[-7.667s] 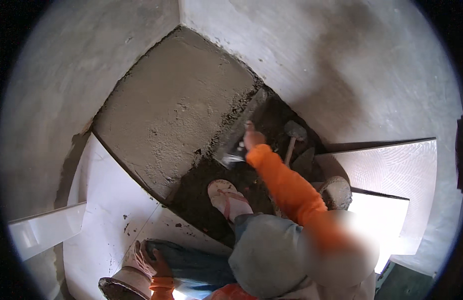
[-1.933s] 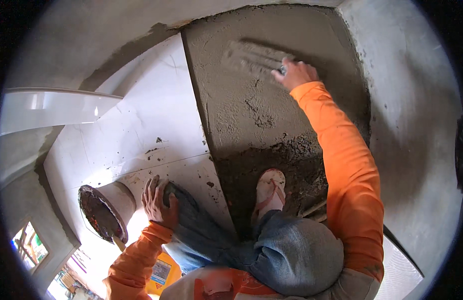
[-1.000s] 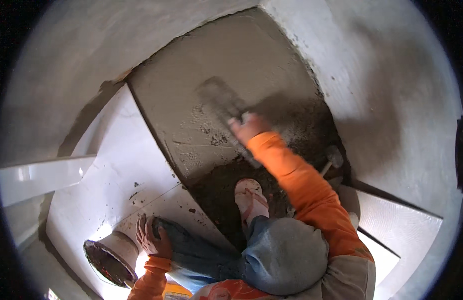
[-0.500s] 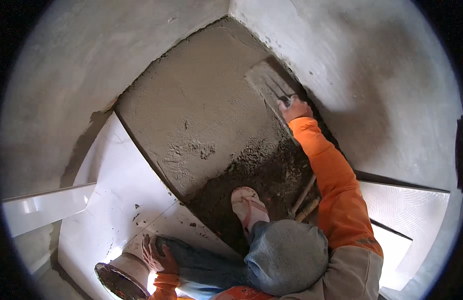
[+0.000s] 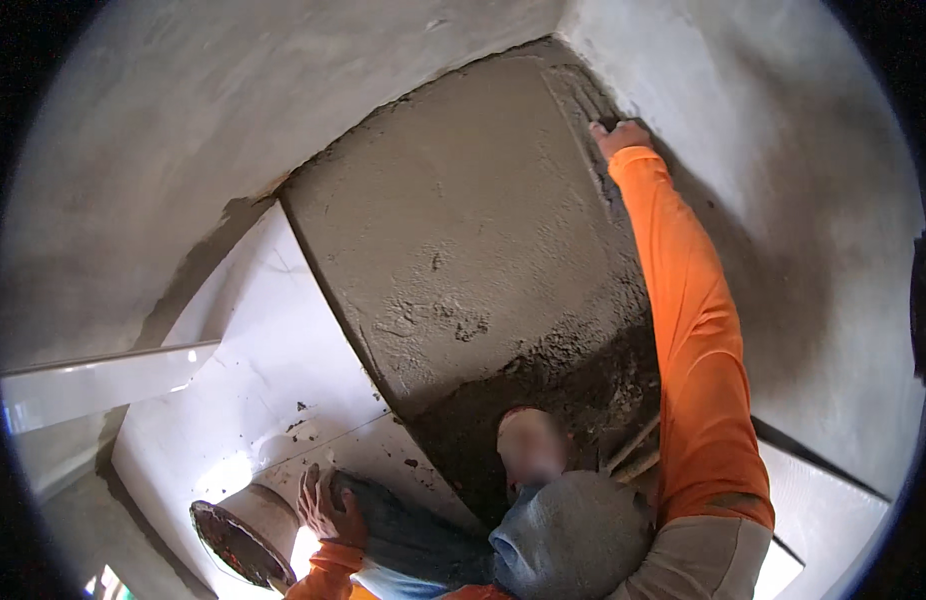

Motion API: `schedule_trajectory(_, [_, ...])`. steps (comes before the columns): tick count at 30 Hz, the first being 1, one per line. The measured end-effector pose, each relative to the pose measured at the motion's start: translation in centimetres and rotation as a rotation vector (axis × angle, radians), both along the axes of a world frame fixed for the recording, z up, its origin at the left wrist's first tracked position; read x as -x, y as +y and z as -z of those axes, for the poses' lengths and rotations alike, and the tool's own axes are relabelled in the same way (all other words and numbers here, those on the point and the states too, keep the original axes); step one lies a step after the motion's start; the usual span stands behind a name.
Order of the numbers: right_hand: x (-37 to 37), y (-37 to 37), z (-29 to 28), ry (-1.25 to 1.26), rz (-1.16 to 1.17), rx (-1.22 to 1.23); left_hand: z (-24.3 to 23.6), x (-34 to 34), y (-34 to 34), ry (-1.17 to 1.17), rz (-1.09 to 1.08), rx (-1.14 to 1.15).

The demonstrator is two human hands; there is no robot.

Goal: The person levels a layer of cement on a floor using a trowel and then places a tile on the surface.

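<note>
My right hand [image 5: 620, 137] is closed around the handle of a flat rectangular trowel [image 5: 581, 100], out at the end of my stretched arm. Grey and smeared, its blade lies on the wet mortar bed [image 5: 453, 190] along the right wall, near the far corner. The hand covers part of the handle, and the blade's edges blend into the mortar. My left hand [image 5: 330, 508] rests on my bent knee with fingers extended, holding nothing. Close to its left stands a mortar-smeared bucket [image 5: 248, 530].
White floor tiles [image 5: 283, 350] border the mortar on the left, with crumbs scattered on them. My foot [image 5: 533, 445] is on the dark rough ground, beside wooden handles [image 5: 635, 455]. Grey walls [image 5: 773, 200] meet at the far corner. A pale tile [image 5: 818, 500] leans at the right.
My right hand has slid the trowel farther away along the right wall toward the corner, and my arm has straightened. The view has shifted. My left hand stays on the knee.
</note>
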State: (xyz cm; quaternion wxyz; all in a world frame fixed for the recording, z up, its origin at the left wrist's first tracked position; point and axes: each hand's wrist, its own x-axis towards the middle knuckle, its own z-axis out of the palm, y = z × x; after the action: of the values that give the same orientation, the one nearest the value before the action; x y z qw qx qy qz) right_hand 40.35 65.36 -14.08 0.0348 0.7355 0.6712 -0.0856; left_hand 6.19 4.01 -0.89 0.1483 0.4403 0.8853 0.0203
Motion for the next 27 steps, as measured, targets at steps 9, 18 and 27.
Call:
schedule_trajectory(9, [5.6,3.2,-0.7,-0.082,-0.182,0.166,0.2,0.9,1.3,-0.053,0.032,0.023])
schedule_trajectory(18, [19.8,-14.0,-7.3,0.579,-0.126,0.293,0.2,1.1,0.6,-0.015,0.056,-0.002])
schedule_trajectory(27, [20.8,-24.4,3.0,0.458,-0.326,0.164,1.2,0.3,-0.9,-0.053,0.066,-0.099])
